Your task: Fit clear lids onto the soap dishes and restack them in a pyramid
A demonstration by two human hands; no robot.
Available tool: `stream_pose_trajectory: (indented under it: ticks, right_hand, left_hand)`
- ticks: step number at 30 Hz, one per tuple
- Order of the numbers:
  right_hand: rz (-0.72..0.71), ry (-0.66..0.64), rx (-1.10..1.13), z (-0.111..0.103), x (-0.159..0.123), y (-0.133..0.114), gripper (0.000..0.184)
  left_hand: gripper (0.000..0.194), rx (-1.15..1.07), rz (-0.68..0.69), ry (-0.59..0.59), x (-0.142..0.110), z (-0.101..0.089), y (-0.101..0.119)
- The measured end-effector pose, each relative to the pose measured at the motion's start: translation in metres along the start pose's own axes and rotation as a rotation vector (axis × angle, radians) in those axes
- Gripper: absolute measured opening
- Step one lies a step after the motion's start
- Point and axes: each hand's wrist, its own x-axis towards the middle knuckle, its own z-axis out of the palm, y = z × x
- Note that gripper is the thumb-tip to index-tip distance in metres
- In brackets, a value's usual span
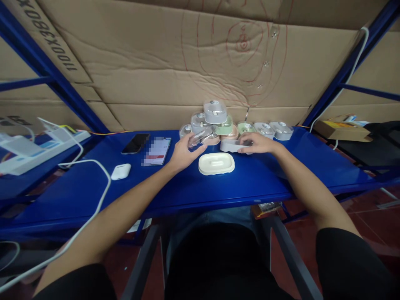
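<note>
My left hand holds a clear plastic lid, tilted, in front of the stacked boxes. My right hand grips one end of a pale grey-white oval box; its inside is hard to make out. Nearer to me, a cream oval piece with a raised bar in its middle lies flat on the blue table. Just behind both hands several small boxes with clear lids form a pile, a grey box topmost and a green box below it.
More lidded boxes stand in a row to the right of the pile. On the left lie a black phone, a lit phone and a white earbud case. A white cable runs across the left side. Cardboard backs the table.
</note>
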Motion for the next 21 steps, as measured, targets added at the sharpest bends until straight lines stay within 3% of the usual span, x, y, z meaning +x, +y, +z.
stream_pose_trajectory:
  ticks: [8,14,17,21]
  right_hand:
    - [-0.012,-0.035,0.012,0.001,0.002,-0.004,0.044]
    - [-0.043,0.121,0.031,0.002,-0.001,-0.018,0.042]
    - [-0.145,0.204,0.029,0.015,0.001,-0.035,0.043]
    - [-0.279,0.204,0.001,0.043,0.007,-0.055,0.045]
  left_hand:
    - [0.078,0.052,-0.039,-0.007,0.000,-0.001,0.004]
    - [0.075,-0.004,0.012,0.083,0.002,0.002,-0.004]
    - [0.070,-0.027,0.059,0.160,0.004,0.003,-0.004]
    - [0.069,-0.026,0.097,0.211,0.004,0.003,-0.002]
